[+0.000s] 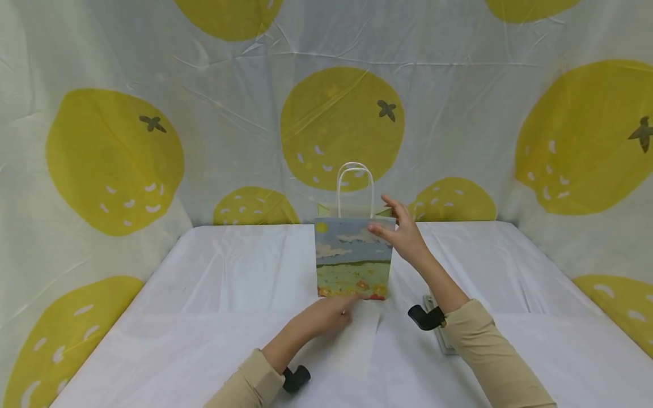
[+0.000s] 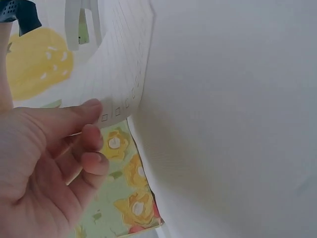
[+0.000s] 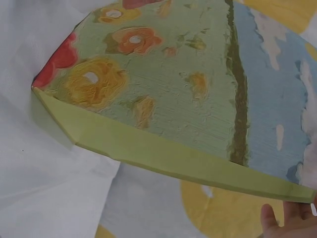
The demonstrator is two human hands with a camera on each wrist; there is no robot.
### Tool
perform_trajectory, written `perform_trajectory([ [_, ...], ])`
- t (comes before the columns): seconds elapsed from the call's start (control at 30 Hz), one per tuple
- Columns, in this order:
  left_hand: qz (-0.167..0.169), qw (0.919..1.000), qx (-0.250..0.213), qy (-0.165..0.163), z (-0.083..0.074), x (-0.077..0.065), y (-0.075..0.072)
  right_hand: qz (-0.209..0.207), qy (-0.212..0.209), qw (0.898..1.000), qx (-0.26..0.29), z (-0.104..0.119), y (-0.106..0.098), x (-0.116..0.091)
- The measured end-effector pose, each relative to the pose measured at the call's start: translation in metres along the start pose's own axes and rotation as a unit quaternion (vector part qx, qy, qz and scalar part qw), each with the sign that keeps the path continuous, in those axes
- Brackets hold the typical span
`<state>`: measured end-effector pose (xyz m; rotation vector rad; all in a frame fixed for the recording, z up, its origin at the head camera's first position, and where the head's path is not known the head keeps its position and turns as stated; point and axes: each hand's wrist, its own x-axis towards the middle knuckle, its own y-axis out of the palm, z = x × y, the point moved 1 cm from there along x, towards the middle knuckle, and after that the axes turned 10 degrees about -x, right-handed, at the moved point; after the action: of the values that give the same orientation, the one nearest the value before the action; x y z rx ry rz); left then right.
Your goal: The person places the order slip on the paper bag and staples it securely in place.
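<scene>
Evidently the printed paper gift bag point(image 1: 352, 255) stands upright at the table's middle, its white handles point(image 1: 372, 195) looped above. At its upper right edge the right hand point(image 1: 406, 235) holds it, thumb against the front; a steady hold there should prevent tipping. Near its foot, the left hand point(image 1: 323, 314) appears to pinch a lined paper sheet point(image 2: 124, 74) by the edge, best kept light against creasing. Nearer right, a pale object point(image 1: 448, 347), partly hidden, lies on the white tablecloth point(image 1: 245, 272).

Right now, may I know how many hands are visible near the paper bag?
2. In the head view, the left hand is at the bottom edge of the paper bag, the right hand at its upper right corner.
</scene>
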<state>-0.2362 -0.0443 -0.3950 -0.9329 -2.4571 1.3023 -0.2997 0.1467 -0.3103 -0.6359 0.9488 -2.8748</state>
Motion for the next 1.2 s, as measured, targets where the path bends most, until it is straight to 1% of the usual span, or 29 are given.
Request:
perform_trajectory([
  [0.13,-0.018,0.9998,-0.008,0.007,0.003,0.005,-0.002,0.006,-0.004,1.000,0.006,-0.002,0.001,0.002],
  [0.23,-0.034,0.9992,0.008,0.017,0.003,0.009,-0.004,0.010,-0.005,1.000,0.013,-0.004,0.002,0.003],
  [0.3,-0.046,0.9987,0.013,0.016,0.003,0.011,-0.006,0.010,-0.006,1.000,0.015,-0.005,0.002,0.004],
  [0.37,-0.057,0.9982,0.008,0.012,0.003,0.014,-0.008,0.009,-0.006,1.000,0.017,-0.006,0.002,0.006],
  [0.47,-0.088,0.9961,-0.001,0.007,0.003,0.016,-0.012,0.011,-0.003,1.000,0.017,-0.008,0.003,0.009],
  [0.57,-0.123,0.9923,-0.001,0.014,0.002,0.018,-0.017,0.013,0.005,1.000,0.019,-0.007,0.002,0.010],
  [0.67,-0.155,0.9875,0.002,0.031,0.001,0.019,-0.023,0.014,0.013,1.000,0.014,0.002,-0.001,0.009],
  [0.77,-0.178,0.9825,0.005,0.054,0.000,0.021,-0.027,0.012,0.011,1.000,0.008,0.012,-0.005,0.005],
  [0.87,-0.198,0.9781,0.005,0.064,-0.002,0.024,-0.032,0.012,0.004,1.000,0.002,0.018,-0.008,0.002],
  [1.07,-0.230,0.9709,0.002,0.068,-0.006,0.030,-0.040,0.010,0.003,1.000,-0.004,0.017,-0.010,0.006],
  [1.13,-0.243,0.9670,0.003,0.076,-0.007,0.033,-0.041,0.009,0.001,1.000,-0.005,0.014,-0.010,0.008],
  [1.2,-0.265,0.9604,0.006,0.087,-0.008,0.035,-0.043,0.009,0.002,1.000,-0.001,0.006,-0.009,0.012],
])
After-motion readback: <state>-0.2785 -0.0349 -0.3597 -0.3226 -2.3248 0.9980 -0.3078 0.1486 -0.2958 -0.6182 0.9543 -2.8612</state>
